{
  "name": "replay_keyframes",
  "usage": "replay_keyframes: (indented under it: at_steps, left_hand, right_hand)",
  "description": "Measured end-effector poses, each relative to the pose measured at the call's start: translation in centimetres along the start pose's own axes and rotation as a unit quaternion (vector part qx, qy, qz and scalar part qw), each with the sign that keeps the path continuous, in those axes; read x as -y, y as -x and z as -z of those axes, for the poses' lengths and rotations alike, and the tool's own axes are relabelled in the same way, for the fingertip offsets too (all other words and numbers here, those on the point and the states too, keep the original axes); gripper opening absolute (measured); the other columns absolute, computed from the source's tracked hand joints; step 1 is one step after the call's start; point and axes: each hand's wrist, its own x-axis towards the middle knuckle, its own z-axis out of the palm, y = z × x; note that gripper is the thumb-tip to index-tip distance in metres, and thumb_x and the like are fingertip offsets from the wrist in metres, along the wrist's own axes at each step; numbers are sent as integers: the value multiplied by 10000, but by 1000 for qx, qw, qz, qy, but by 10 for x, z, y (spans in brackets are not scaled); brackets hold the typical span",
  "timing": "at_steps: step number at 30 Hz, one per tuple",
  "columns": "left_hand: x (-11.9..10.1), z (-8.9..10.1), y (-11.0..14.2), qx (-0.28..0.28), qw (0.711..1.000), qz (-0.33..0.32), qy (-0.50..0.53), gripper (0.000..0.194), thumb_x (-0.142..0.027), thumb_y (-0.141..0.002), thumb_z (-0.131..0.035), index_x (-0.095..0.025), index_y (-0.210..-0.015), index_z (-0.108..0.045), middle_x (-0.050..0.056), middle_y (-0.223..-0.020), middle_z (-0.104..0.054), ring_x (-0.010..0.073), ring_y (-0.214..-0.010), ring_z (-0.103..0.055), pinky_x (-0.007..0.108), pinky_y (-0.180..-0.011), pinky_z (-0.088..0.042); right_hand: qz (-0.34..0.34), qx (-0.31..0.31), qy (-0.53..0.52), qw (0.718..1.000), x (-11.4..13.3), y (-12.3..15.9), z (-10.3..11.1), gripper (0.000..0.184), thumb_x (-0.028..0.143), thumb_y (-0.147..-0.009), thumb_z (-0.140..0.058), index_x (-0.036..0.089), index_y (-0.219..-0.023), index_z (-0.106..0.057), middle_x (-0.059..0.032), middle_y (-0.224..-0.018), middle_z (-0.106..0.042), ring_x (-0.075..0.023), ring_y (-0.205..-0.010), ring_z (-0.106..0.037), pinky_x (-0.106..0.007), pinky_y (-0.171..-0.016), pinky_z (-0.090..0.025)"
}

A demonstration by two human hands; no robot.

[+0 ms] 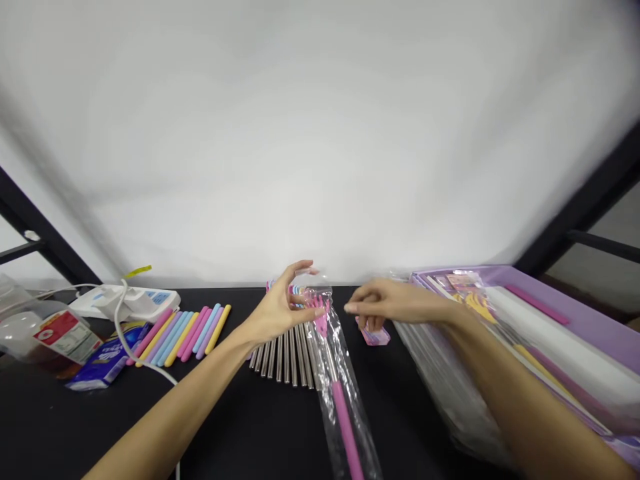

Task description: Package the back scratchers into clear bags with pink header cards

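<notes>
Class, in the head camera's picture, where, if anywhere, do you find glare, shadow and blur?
Head view: bright glare streaks the clear sleeve; head view: soft, faint shadows cross the white wall; head view: the bag at right looks somewhat smeared.

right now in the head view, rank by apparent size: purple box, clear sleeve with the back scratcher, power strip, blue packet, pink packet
1. Purple box
2. Clear sleeve with the pink back scratcher
3. White power strip and blue packet: too alike to rank
4. Small pink packet, partly hidden by the right hand
</notes>
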Motion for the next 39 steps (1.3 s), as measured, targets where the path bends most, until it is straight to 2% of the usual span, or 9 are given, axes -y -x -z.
replay_keyframes:
  at_steps: [1, 3, 7, 10, 16, 21, 27, 36, 39]
  left_hand:
    - [1, -1, 0, 11, 1000, 2, 2, 798, -260, -719, -798, -357, -1375, -355, 92, -1434, -380, 44, -685, -579, 262, -679, -534]
    - [3, -4, 1, 23, 1000, 0, 11, 751, -268, -736, -787, -366, -1335, -345, 76, -1391, -395, 0, -586, -522, 233, -600, -499]
    - [6, -9, 0, 46, 999, -6, 3, 379, -329, -801, -728, -244, -1099, -511, 48, -1220, -471, 5, -565, -489, 205, -491, -402]
    - [5, -10, 0, 51, 999, -8, -14, 287, -333, -826, -704, -207, -1033, -551, 38, -1153, -493, 21, -597, -494, 200, -473, -355]
    - [2, -8, 4, 63, 997, 6, -51, 618, -282, -840, -682, -347, -1393, -412, 96, -1441, -360, -38, -513, -365, 203, -451, -335]
    - [6, -8, 5, 65, 996, 3, -52, 803, -279, -803, -720, -424, -1469, -295, 99, -1522, -268, -6, -584, -495, 222, -505, -435]
    - [10, -9, 6, 70, 996, 12, -56, 825, -277, -792, -729, -436, -1470, -287, 94, -1539, -245, 22, -642, -558, 215, -509, -457]
    - [15, -9, 5, 78, 994, 12, -69, 813, -317, -794, -732, -445, -1464, -289, 89, -1544, -239, 16, -630, -536, 216, -501, -454]
    - [15, -9, 5, 76, 994, 11, -75, 813, -327, -789, -737, -439, -1464, -297, 89, -1544, -247, 22, -641, -535, 216, -498, -461]
  right_hand:
    - [3, -65, 42, 997, -8, 1, 7, 441, 534, -777, -668, 166, -1017, -702, -97, -823, -729, -214, -719, -671, -328, -682, -527]
    - [1, -107, 128, 986, -22, 1, 16, 527, 468, -669, -769, 178, -1102, -698, -114, -955, -720, -258, -838, -662, -356, -741, -512]
    - [-33, -28, 249, 968, -31, -2, 14, 766, 391, -494, -853, 214, -1214, -661, -126, -1206, -615, -327, -1052, -593, -392, -860, -476]
    - [-47, 0, 284, 958, -28, -7, 8, 796, 385, -480, -852, 204, -1227, -647, -129, -1216, -566, -329, -1102, -552, -395, -906, -455]
    - [-59, 7, 278, 959, -26, -7, 10, 748, 377, -497, -848, 203, -1203, -673, -123, -1212, -573, -319, -1054, -580, -360, -852, -472]
    - [-54, 8, 264, 963, -22, -2, 13, 753, 348, -536, -833, 221, -1257, -660, -101, -1251, -613, -296, -1035, -600, -337, -834, -473]
    - [-67, 5, 272, 960, -19, 1, 16, 750, 338, -547, -834, 222, -1268, -663, -90, -1209, -654, -285, -991, -618, -326, -803, -469]
    - [-77, 4, 288, 955, -24, -1, 14, 801, 322, -500, -838, 198, -1270, -653, -106, -1240, -630, -276, -954, -628, -312, -762, -473]
    - [-80, -1, 294, 952, -25, -2, 14, 750, 324, -508, -835, 199, -1231, -678, -105, -1215, -641, -273, -946, -630, -313, -760, -470]
